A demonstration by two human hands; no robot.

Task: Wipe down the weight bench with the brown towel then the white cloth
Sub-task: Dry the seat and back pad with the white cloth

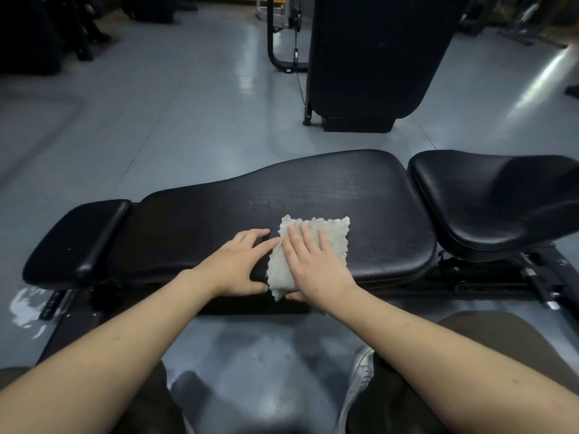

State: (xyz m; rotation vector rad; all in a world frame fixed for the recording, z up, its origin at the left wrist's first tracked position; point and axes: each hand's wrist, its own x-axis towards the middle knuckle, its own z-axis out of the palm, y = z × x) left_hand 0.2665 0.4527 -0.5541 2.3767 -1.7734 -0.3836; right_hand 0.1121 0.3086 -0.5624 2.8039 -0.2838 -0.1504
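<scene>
Both hands flat: right hand point(316, 264) on white cloth point(326, 228), left hand point(238, 264) on bench point(219, 214).

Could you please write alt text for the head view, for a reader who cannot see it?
The right hand presses a pale cloth flat on a black weight bench, the cloth hanging over the near edge. The left hand rests on the bench beside it, fingers touching the cloth. A grey gym floor lies beyond.

Dim, glare-streaked floor point(532, 86), warped edges
</scene>
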